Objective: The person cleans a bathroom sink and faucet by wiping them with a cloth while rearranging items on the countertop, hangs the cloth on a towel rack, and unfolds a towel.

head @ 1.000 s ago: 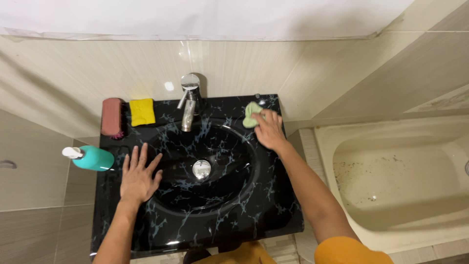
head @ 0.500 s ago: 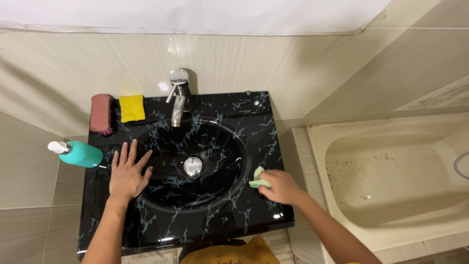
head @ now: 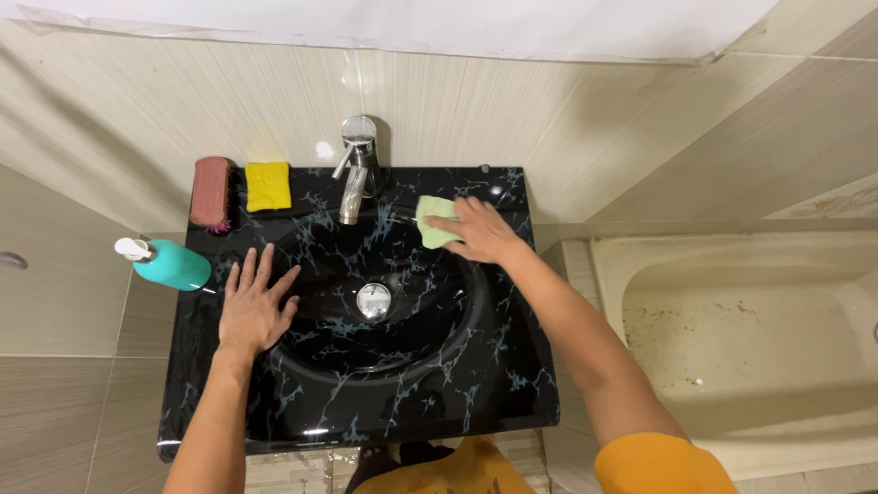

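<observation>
A right hand (head: 480, 230) presses a green cloth (head: 433, 222) flat-fingered against a black marbled sink (head: 366, 402) rim beside the faucet (head: 355, 181); the left hand (head: 254, 306), fingers spread, braces opposite.

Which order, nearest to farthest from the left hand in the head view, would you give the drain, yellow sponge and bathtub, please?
From the left hand:
1. Drain, in the basin, to its right.
2. Yellow sponge, on the back rim.
3. Bathtub, far right.

It was a home bathroom: a black marbled washbasin (head: 302, 412) with a chrome tap (head: 355, 174) stood against beige wall tiles (head: 567, 110), beside a cream bathtub (head: 750, 320).
</observation>
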